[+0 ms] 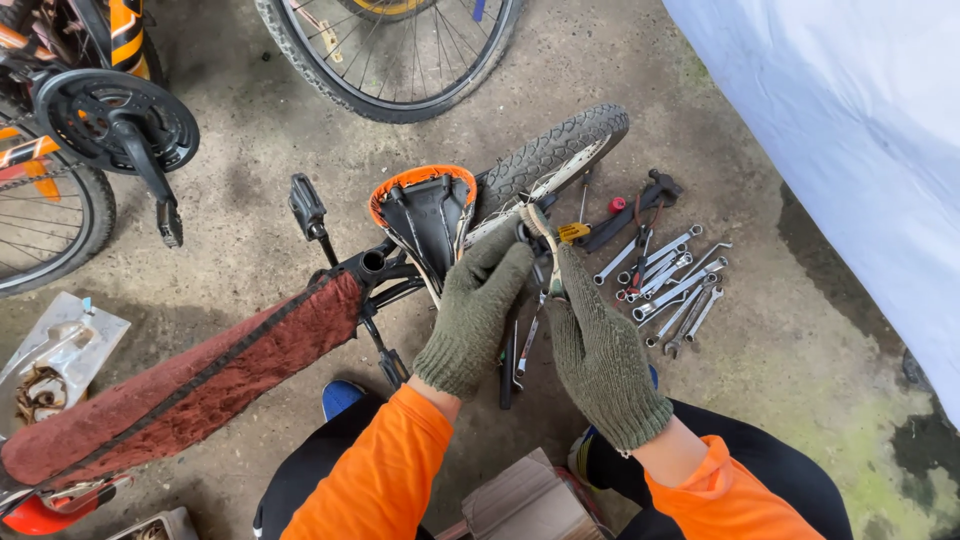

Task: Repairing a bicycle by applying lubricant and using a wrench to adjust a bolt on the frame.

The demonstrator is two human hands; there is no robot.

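Both hands, left hand (475, 310) and right hand (600, 350), wear olive knitted gloves; bright orange sleeves and black trousers fill the lower frame.

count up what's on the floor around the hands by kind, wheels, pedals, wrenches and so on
Gloved hands: 2, left and right
Bicycle wheels in view: 3 (small knobby wheel, top wheel, left wheel)
Pedals: 2 (upper pedal, lower pedal)
Saddle: 1
Chainring with crank: 1
Hammer: 1
Wrenches: about 8, overlapping, so approximate
Total: about 18
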